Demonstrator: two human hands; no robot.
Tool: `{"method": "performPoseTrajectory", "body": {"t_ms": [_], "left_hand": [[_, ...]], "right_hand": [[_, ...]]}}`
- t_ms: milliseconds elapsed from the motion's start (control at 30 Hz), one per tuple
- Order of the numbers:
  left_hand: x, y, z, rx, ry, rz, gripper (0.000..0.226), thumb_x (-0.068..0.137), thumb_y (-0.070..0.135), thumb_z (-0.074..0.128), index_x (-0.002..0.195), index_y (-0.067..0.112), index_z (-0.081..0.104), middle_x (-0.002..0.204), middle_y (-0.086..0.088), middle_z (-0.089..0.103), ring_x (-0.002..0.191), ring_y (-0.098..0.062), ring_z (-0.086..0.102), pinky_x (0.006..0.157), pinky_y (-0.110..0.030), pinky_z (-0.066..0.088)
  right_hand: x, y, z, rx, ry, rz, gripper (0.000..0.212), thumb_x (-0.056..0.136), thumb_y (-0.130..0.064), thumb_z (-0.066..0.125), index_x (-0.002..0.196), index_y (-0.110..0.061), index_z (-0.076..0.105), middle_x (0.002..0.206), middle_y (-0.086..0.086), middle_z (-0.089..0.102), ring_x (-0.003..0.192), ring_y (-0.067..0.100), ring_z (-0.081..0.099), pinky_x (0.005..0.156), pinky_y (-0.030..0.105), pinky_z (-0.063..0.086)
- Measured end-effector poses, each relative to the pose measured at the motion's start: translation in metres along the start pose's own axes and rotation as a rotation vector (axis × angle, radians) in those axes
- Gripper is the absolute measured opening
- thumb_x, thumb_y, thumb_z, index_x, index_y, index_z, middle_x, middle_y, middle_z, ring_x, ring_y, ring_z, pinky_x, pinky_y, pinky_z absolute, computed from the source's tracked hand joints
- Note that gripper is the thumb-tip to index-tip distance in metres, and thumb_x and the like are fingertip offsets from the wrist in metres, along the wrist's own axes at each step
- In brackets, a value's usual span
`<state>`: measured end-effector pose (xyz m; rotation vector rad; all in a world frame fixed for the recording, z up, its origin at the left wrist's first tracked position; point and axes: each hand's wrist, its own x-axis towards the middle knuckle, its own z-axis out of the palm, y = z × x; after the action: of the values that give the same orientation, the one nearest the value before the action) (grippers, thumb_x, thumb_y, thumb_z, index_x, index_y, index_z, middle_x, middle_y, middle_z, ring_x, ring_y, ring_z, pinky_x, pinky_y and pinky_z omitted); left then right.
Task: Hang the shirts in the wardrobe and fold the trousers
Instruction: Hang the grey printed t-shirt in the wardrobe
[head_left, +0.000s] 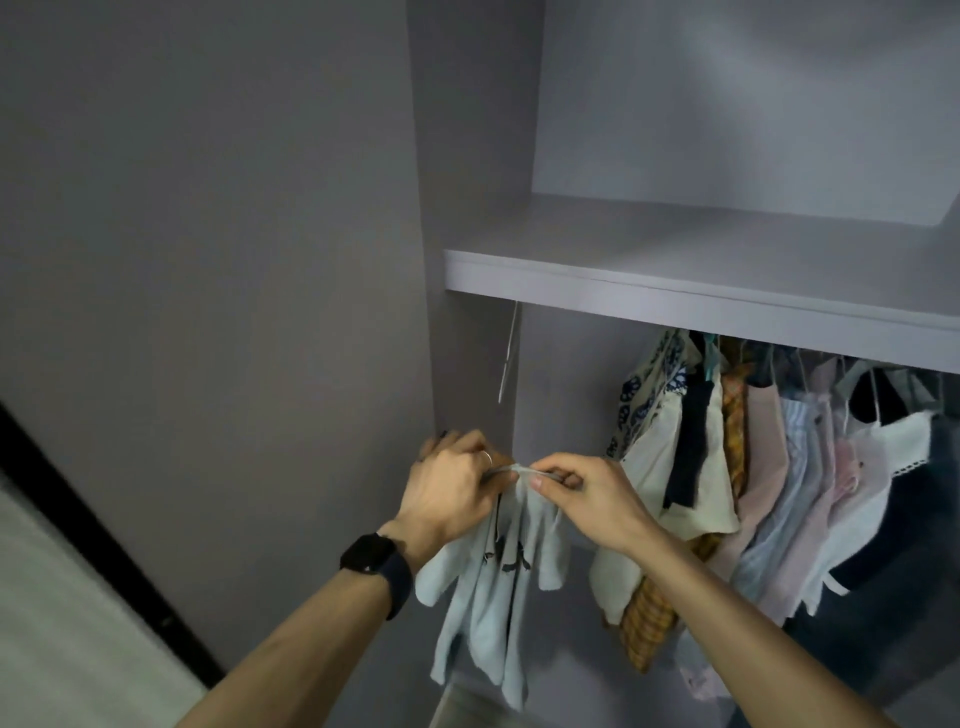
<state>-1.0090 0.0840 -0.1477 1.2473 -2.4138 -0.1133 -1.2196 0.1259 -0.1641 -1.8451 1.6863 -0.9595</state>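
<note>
A pale blue shirt (493, 597) with a dark print hangs down in front of the wardrobe's left inner wall. My left hand (452, 488), with a ring and a black watch on the wrist, grips its top from the left. My right hand (587, 493) pinches a thin light strip at the shirt's top, between thumb and forefinger. The two hands almost touch. Whether a hanger is inside the shirt is hidden by the fingers.
Several garments (769, 467) hang in a row under the grey shelf (675, 296), filling the right part of the wardrobe. A thin white cord (508, 358) dangles below the shelf's left end. The grey wardrobe side panel (234, 260) stands at left.
</note>
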Motion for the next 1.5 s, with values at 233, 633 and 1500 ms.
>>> {"method": "performPoseTrajectory", "body": {"t_ms": [233,633,1500], "left_hand": [[0.028,-0.029,-0.03,0.434,0.198,0.055,0.026,0.091,0.039,0.056,0.096,0.032,0.08,0.121,0.0,0.071,0.128,-0.033,0.057,0.114,-0.055,0.023],[0.057,-0.072,-0.043,1.056,0.018,-0.054,0.045,0.107,0.031,0.031,0.153,0.03,0.034,0.156,-0.018,-0.036,0.136,-0.047,-0.041,0.101,-0.058,-0.041],[0.054,-0.078,-0.035,1.239,0.046,-0.018,0.065,0.094,0.035,0.004,0.154,0.04,0.028,0.168,-0.014,-0.012,0.151,-0.047,-0.018,0.115,-0.062,-0.018]], "right_hand": [[0.043,-0.003,-0.019,-0.091,0.026,-0.044,0.016,0.095,-0.04,0.065,0.111,-0.036,0.068,0.106,-0.02,0.069,0.08,-0.003,0.063,0.069,0.009,0.043],[0.176,0.034,0.027,-0.213,-0.036,0.188,0.064,0.096,-0.047,0.06,0.146,-0.012,0.041,0.147,0.012,0.05,0.131,0.032,0.053,0.106,0.036,0.045],[0.242,0.027,0.035,-0.17,0.406,0.415,0.052,0.106,-0.035,0.032,0.131,0.0,0.06,0.14,0.023,0.056,0.127,0.04,0.055,0.103,0.038,0.044]]}}
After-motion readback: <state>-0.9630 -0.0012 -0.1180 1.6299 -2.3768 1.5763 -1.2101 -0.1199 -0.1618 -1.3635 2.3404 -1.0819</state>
